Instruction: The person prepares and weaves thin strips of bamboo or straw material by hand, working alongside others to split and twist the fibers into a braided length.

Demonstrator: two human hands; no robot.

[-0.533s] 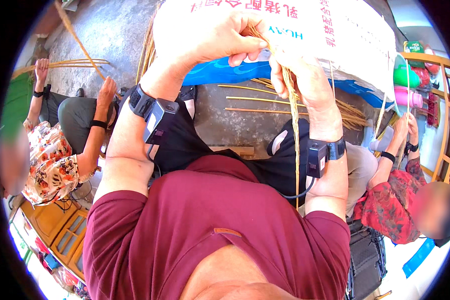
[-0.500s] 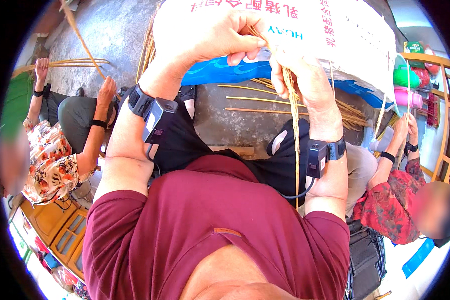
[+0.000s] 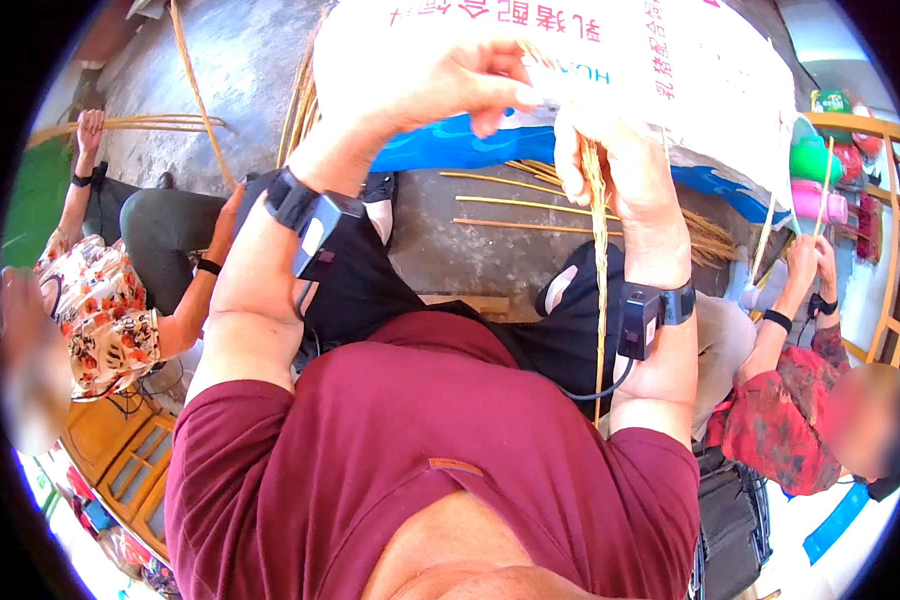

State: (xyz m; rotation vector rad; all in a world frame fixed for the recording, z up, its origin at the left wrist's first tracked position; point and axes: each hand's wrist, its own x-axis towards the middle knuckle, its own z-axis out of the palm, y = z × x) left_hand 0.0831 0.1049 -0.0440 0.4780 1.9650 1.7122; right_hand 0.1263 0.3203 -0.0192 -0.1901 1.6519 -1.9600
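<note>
My left hand is raised at upper middle, its fingers curled around the pale upper end of the straw strands, pinching them between thumb and index finger. My right hand is closed around the same strands a little lower and to the right. A braided straw length hangs from my right hand down beside my right forearm toward my shirt. Behind both hands is a large white printed sack with a blue band; the strands' top is pale and blurred against it.
Loose straw stalks lie on the concrete floor beyond my knees. Co-workers sit on both sides: a flowered sleeve at left, a red sleeve at right, both handling straw. Wooden furniture and pink and green containers stand at right.
Both my hands have shifted slightly right and down, with the hanging braid following. The left co-worker's raised stalk and lower hand have moved right.
</note>
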